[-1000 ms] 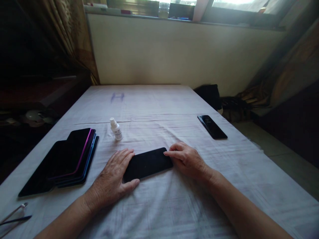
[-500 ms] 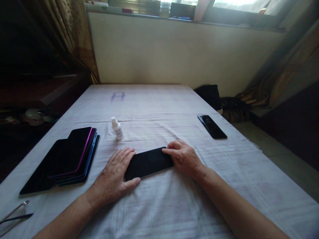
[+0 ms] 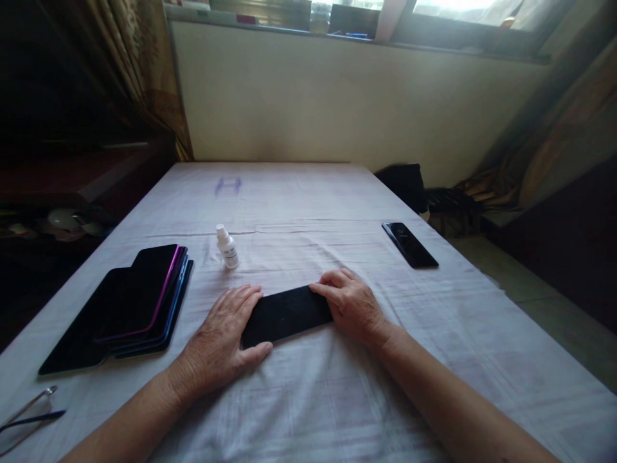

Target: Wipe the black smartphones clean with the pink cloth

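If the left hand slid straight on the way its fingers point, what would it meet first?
Probably the small white bottle: the left hand points up and slightly right along the phone's end. Depth is unclear, so it might pass beside it.

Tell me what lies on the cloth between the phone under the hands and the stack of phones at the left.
Only the left hand and bare cloth, in the head view.

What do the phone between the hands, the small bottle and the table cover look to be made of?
Phone: dark glass-like slab, oddly matte, hardly reflecting; the material is uncertain.
Bottle: white plastic by its opaque body and cap.
Cover: thin whitish woven cloth, creased and wrinkled.
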Demonstrator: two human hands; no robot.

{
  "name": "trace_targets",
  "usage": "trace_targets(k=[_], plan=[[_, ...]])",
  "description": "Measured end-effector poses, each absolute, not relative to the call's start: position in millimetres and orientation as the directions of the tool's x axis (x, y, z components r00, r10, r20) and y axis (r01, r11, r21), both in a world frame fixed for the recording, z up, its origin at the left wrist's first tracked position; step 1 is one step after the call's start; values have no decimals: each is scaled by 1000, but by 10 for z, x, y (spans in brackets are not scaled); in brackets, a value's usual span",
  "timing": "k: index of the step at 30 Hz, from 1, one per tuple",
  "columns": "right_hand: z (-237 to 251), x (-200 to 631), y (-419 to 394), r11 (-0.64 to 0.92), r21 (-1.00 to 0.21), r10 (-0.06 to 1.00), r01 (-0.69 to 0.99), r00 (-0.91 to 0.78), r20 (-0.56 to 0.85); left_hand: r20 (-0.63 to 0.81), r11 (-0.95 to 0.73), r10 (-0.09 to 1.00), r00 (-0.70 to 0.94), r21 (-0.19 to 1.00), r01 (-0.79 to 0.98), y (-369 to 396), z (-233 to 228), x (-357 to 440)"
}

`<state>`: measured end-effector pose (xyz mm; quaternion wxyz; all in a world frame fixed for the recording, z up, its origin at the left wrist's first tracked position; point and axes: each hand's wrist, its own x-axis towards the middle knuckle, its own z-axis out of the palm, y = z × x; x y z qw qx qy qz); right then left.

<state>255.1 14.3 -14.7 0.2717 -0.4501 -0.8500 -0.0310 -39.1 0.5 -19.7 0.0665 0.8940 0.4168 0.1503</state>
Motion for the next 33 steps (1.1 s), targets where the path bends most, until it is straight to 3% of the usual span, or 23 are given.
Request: trace_targets(k=[9,21,28,33], plan=[[-13,2587,-67,698,-194,696,690,-587,413,209,-637,771,602,252,729,0,-201,-389],[-97,2542,34,652,-163,711,740,-524,469,209,-634,773,599,255,730,8,-219,-383],[14,2629,-113,735,-297,672,609,-600,434,211,-638,770,602,259,725,0,-202,-386],[-26,2627,-101,723,-259,677,640,-580,454,208,-634,774,599,251,732,0,-206,-377]])
